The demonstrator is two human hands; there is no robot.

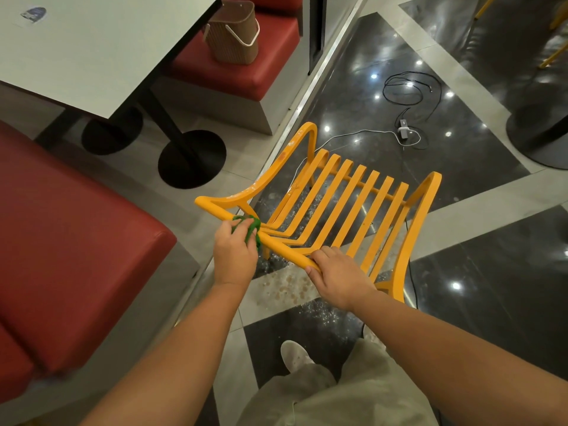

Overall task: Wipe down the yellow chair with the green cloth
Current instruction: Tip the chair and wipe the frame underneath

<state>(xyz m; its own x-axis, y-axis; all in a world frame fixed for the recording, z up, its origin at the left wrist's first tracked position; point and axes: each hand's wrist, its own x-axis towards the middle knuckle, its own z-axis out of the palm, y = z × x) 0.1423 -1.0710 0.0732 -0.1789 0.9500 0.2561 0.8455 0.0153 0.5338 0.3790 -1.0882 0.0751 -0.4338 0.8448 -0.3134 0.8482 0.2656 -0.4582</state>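
Fingers of the left hand (234,253) bunch one green cloth (252,226) against one yellow chair (347,198); the right hand (336,278) grips its rail.

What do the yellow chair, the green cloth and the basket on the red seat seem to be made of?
Yellow chair: probably painted metal or moulded plastic; smooth slats, pale scuffs on one arm.
Green cloth: soft fabric, bunched in the left hand.
Basket: ribbed brown plastic or wicker, unclear.

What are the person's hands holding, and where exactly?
The left hand grips the bunched green cloth, pressing it on the top rail of the yellow chair. The right hand grips that rail further right.
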